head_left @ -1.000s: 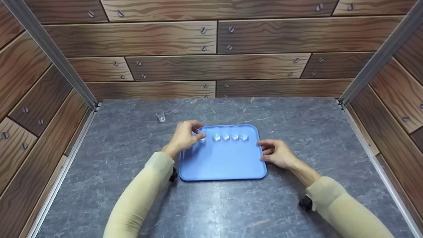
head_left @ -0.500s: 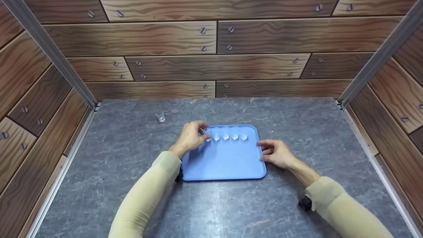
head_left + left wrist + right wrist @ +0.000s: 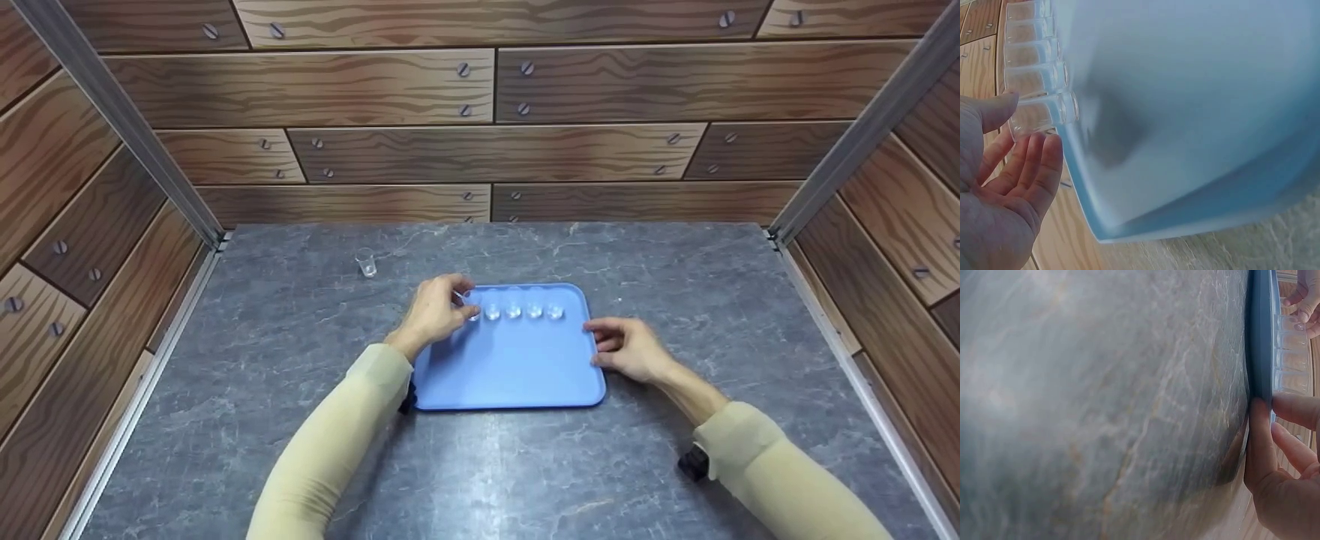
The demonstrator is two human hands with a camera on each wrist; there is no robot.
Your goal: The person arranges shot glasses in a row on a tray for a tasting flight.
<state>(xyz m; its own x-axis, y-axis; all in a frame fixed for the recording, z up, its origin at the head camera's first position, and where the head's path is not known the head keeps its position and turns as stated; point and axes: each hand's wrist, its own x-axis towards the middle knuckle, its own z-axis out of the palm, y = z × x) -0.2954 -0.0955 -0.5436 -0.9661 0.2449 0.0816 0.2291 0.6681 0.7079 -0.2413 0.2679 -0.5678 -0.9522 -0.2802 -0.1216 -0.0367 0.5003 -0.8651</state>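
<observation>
In the head view my left hand [image 3: 437,309] is at the far left corner of a blue tray [image 3: 510,367]. Thumb and fingers pinch a small clear shot glass [image 3: 1039,115], which stands at the left end of a row. Several more shot glasses [image 3: 514,309] line up beside it along the tray's far side, close together. My right hand [image 3: 634,349] is at the tray's right edge; in the right wrist view its thumb and a finger pinch the tray rim [image 3: 1264,343].
One more clear shot glass [image 3: 366,264] stands on the grey marbled table [image 3: 300,300], behind and left of the tray. Wood-patterned walls [image 3: 495,150] enclose the table at the back and sides.
My left hand has moved right with its shot glass, closing the gap to the row; over the last half second it has stayed put. My right hand has not moved.
</observation>
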